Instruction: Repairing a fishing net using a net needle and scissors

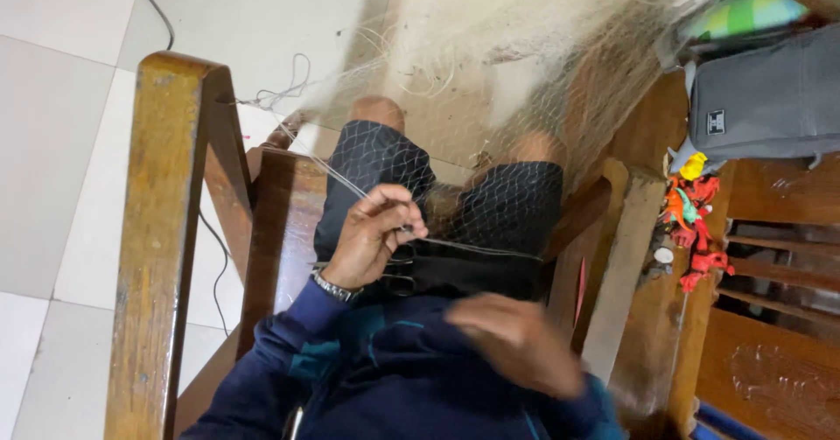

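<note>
One net (490, 73) — pale, fine mesh — drapes over both knees and up across the floor. One wooden chair (166, 230) seats the person. One grey bag (770, 99) sits right. Left hand (376, 234) pinches one net line (341, 178); right hand (516, 339) is blurred — grip unclear.

A dark brown wooden chair (166, 230) carries the seated person, whose lap (490, 204) bears a pale fishing net (490, 73) draped across both knees. The chair stands on a white tiled floor (61, 143), where a thin black cable (214, 274) lies
</note>
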